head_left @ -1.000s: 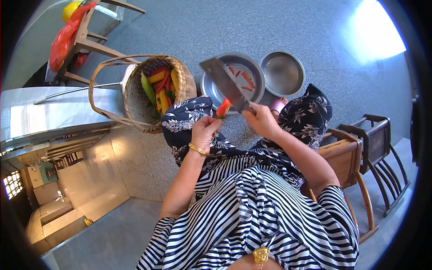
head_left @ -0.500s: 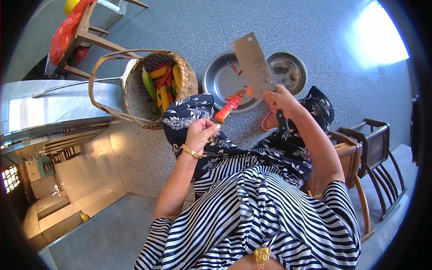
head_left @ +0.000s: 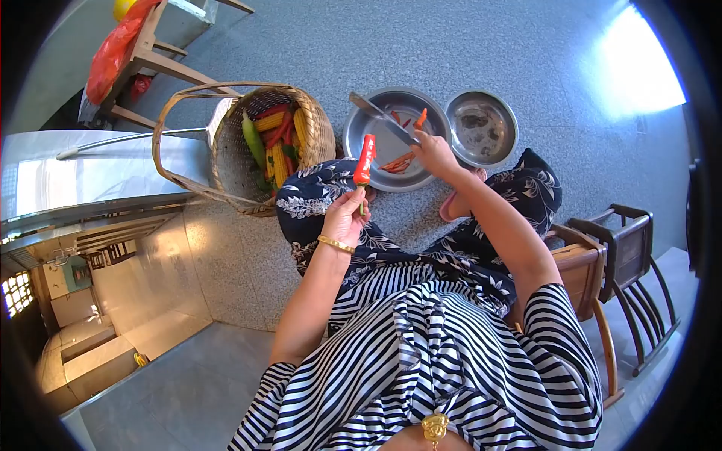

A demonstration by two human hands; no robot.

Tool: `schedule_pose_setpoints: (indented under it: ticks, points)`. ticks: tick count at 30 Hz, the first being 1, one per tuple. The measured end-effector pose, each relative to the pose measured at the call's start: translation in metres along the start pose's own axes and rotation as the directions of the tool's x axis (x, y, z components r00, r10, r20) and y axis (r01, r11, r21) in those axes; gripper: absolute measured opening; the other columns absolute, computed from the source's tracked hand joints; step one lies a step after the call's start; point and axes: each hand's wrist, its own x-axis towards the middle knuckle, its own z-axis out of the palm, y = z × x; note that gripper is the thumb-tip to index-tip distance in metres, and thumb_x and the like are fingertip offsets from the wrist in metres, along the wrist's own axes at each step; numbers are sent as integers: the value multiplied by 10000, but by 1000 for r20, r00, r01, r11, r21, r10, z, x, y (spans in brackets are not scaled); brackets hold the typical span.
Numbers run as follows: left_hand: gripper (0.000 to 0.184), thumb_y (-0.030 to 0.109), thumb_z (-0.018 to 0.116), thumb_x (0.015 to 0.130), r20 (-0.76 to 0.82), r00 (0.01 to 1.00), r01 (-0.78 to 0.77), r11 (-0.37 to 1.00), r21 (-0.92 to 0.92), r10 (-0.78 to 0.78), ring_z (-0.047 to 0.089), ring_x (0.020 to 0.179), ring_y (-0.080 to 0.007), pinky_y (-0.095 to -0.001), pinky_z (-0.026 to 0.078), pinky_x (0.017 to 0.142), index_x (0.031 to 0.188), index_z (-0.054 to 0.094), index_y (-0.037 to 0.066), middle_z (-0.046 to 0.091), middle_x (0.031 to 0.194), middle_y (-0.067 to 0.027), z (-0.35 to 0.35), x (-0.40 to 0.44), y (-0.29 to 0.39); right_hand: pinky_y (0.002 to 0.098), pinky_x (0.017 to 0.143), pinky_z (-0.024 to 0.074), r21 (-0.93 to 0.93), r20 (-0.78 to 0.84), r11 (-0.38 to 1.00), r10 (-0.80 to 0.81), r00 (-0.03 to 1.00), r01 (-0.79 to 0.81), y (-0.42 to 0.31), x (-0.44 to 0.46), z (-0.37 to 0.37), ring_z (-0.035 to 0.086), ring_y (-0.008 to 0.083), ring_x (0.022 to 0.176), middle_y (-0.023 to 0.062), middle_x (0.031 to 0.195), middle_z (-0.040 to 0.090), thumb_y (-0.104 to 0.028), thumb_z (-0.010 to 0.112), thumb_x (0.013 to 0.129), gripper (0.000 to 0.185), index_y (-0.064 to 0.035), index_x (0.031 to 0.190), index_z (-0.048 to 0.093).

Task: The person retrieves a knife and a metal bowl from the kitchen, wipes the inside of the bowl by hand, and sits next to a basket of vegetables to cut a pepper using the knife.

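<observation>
My left hand (head_left: 345,213) pinches a red chili pepper (head_left: 365,159) by its green stem end. The pepper points up and away from me, and its top looks cut. My right hand (head_left: 438,156) is closed on a cleaver (head_left: 382,118), whose blade now shows almost edge-on over the large metal basin (head_left: 351,144). Cut red pepper strips (head_left: 397,163) lie in the basin. An orange-red pepper piece (head_left: 421,118) shows just beyond my right fingers; I cannot tell whether it touches the blade. The cleaver's handle is hidden by my hand.
A wicker basket (head_left: 320,135) with corn cobs and peppers stands at left of the basin. A smaller metal bowl (head_left: 514,128) with some water touches the basin's right side. Wooden chairs (head_left: 575,259) stand at right, a wooden stool (head_left: 169,66) at upper left.
The cleaver has turned from showing its broad face to edge-on and dropped lower over the basin. My left hand has tilted the pepper upright and moved slightly right.
</observation>
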Motion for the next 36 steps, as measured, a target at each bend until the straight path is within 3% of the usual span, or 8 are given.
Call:
schedule_pose_setpoints:
  ticks: [5,9,11,13,19,28,33,36]
  points:
    - [99,142,625,739,-32,997,60,992,-110,-64,502,520,-100,-243,427,502,738,549,78,527,628,-7,5,11,-2,432,642,437,15,31,1000,-10,999,9,-37,-30,-14,557,354,723,189,765,575,-174,486,768,230,-35,950,473]
    - [149,200,637,720,-41,996,78,992,-98,-82,514,546,-98,-257,437,542,792,547,105,540,642,-6,5,20,-9,378,575,458,61,80,977,-211,974,206,-75,-71,-32,578,295,679,127,752,589,-128,538,708,292,-78,983,455]
    - [210,235,579,741,103,994,51,970,-237,-27,577,737,-173,-322,476,655,887,541,89,592,805,-42,7,22,-13,344,551,465,67,12,930,-363,932,362,-83,-83,-30,584,258,668,96,749,588,-94,556,675,336,-82,992,445]
    - [228,248,579,734,234,972,94,909,-405,4,579,739,-182,-323,484,642,897,541,93,585,854,-51,5,29,-20,330,543,467,38,-15,911,-411,911,412,-87,-89,-26,584,248,662,91,746,582,-74,555,671,330,-61,983,448]
    - [224,261,549,751,212,976,-6,987,-160,40,578,720,-184,-309,485,642,894,542,89,587,836,-52,5,20,-21,325,529,470,33,-56,906,-420,906,422,-89,-93,-24,581,254,645,103,724,574,-63,548,667,343,-31,995,450]
    - [259,296,529,760,219,975,135,904,-406,-48,547,811,-210,-369,453,765,899,517,78,563,873,-70,-3,30,-20,319,487,454,-40,-70,883,-470,880,469,-84,-91,-27,571,229,592,82,679,553,-82,542,690,339,-34,1007,432]
    - [305,291,570,739,249,966,156,916,-368,-64,546,823,-207,-370,442,788,960,496,95,554,939,-65,7,13,-9,314,471,447,-119,-83,886,-458,885,448,-71,-94,-23,567,218,575,59,658,536,-105,526,716,306,-58,998,415]
    - [326,250,617,723,126,992,32,979,-200,-6,547,856,-212,-392,439,790,988,491,107,555,942,-71,23,-1,-3,316,465,446,-69,-129,919,-394,910,388,-68,-91,-26,565,217,566,55,652,535,-103,513,721,263,-71,962,415]
